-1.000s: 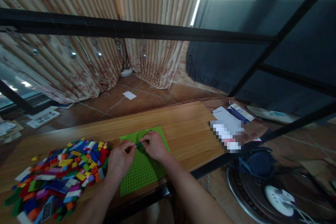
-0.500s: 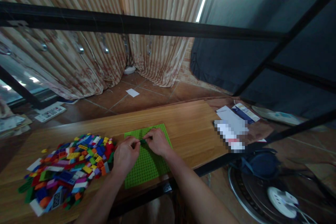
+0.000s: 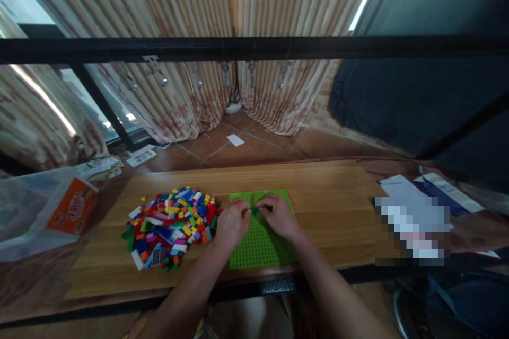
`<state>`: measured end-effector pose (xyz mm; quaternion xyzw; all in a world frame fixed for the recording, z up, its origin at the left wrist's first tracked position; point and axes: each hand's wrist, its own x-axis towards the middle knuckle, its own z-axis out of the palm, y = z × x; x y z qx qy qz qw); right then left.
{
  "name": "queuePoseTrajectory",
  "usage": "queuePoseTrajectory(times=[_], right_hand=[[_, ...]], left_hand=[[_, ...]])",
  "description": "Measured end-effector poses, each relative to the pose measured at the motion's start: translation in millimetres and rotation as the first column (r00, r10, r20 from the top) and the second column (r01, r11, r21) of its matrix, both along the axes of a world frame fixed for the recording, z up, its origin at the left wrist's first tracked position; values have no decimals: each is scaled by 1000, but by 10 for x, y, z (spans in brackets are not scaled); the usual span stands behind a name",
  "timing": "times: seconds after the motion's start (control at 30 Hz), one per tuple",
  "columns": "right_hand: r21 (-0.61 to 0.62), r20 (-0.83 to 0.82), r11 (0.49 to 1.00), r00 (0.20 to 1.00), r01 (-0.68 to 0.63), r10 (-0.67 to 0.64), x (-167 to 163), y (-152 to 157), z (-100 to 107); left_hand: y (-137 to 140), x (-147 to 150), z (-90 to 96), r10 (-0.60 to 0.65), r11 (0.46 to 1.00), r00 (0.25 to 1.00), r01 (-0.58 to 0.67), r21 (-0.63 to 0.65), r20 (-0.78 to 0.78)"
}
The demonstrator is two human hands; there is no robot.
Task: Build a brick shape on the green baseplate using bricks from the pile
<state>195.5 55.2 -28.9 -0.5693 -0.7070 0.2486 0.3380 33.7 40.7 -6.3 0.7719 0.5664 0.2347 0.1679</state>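
A bright green studded baseplate (image 3: 260,246) lies flat on the wooden table (image 3: 338,206), near its front edge. My left hand (image 3: 231,224) and my right hand (image 3: 279,216) meet above the plate's far half. Both pinch a small dark green brick (image 3: 254,211) between their fingertips, just over the plate. To the left of the plate spreads a heap of several loose bricks (image 3: 170,224) in many colours, close to my left hand.
A clear plastic bag with an orange label (image 3: 69,212) lies at the table's left end. Papers (image 3: 417,196) and a blurred patch sit at the right end. A black bar (image 3: 254,48) crosses the view above, with curtains (image 3: 199,95) and tiled floor behind.
The camera has swung left, so the table now sits centred and the plastic bag has come into view. Both hands stay together on the small green brick over the plate.
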Motion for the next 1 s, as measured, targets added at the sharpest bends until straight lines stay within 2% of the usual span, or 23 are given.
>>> queuePoseTrajectory(times=[0.07,0.17,0.27,0.37,0.5,0.63,0.73,0.83,1.0], right_hand=[[30,-18,1000,1000,5,-5,21,-27,-10],[79,-64,994,995,78,-74,40,-62,-2],[153,-91,980,989,130,-117,42,-89,38],[231,-92,966,991,119,-100,-14,-136,110],[293,-56,956,998,2,15,-243,-269,214],[259,71,940,975,-224,213,-586,-440,215],[217,171,914,935,-342,310,-805,-528,159],[194,257,907,912,-373,320,-941,-553,108],[208,351,917,901,-342,256,-1053,-515,30]], left_hand=[[-13,-44,42,-19,1000,998,18,18,62],[16,-183,125,19,997,986,-32,75,167],[104,-407,202,89,986,965,-120,116,246],[189,-644,264,212,960,936,-253,118,280],[230,-861,351,315,922,896,-367,122,313],[222,-948,417,349,906,874,-407,116,339],[220,-962,429,351,907,873,-407,107,339],[218,-956,427,347,911,874,-400,99,339],[200,-945,418,352,920,873,-388,46,337]])
